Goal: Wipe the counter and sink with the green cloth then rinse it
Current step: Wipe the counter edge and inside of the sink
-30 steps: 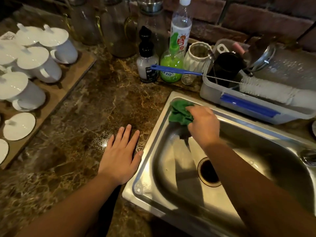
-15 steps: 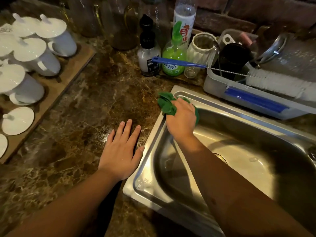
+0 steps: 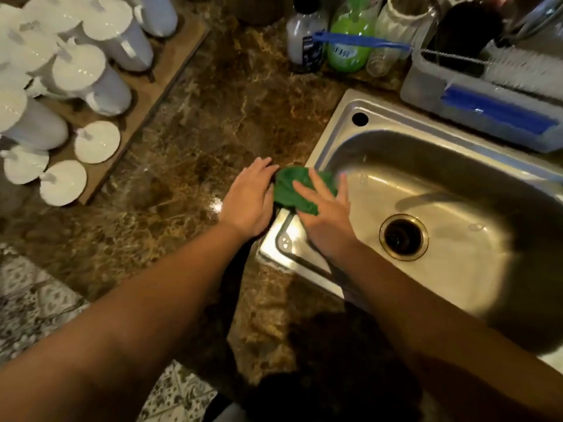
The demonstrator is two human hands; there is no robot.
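The green cloth (image 3: 290,190) lies bunched on the left rim of the steel sink (image 3: 344,123), where the rim meets the brown marble counter (image 3: 213,117). My right hand (image 3: 326,214) presses flat on the cloth with fingers spread, covering its right part. My left hand (image 3: 249,202) rests palm down on the counter, its fingers touching the cloth's left edge. The sink basin with its round drain (image 3: 403,236) lies to the right of both hands.
A wooden tray (image 3: 158,83) with several white lidded cups stands at the left. Soap bottles (image 3: 347,41) and a blue-handled brush (image 3: 362,41) stand behind the sink. A grey dish rack (image 3: 487,108) sits at the back right. Patterned floor (image 3: 36,300) shows past the counter's front edge.
My right hand has slid the cloth from the sink's far left corner down along the left rim toward me. It now meets my left hand, and my view has tilted downward.
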